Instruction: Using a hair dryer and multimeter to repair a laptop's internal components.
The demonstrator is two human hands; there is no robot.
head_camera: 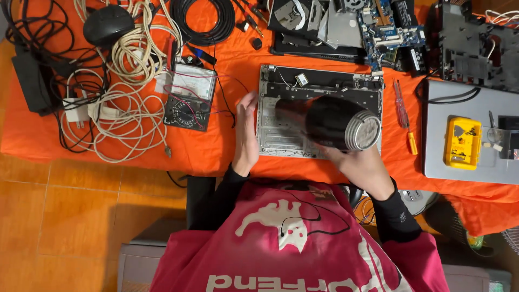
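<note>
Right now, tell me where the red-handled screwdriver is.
In the head view, the red-handled screwdriver lies on the orange cloth, right of the grey laptop shell and left of the silver laptop.

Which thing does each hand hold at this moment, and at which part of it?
The right hand holds the black hair dryer from below, near its silver nozzle end; the exact grip is hidden. The left hand holds nothing; it rests against the left edge of the grey laptop shell.
</note>
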